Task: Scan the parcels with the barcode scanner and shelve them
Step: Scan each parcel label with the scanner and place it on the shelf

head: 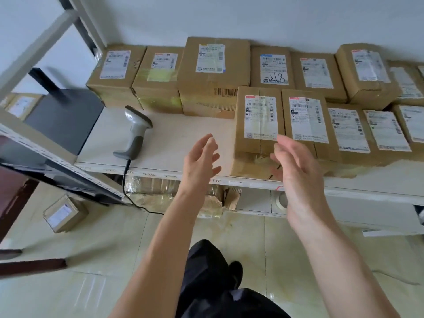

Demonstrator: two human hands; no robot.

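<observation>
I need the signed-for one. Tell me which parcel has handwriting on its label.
The back-row parcel, fourth from the left: its label has a blue strip on top and a black scrawl at the bottom. The other labels show only print.

Both bare forearms reach forward, palms turned toward each other. The left hand [202, 157] holds nothing, fingers relaxed and slightly spread; the right hand [296, 171] is likewise empty, fingers loosely extended.

Labelled cardboard parcels [258, 125] line the shelf [174, 138] beside an upright scanner [135, 134].
</observation>
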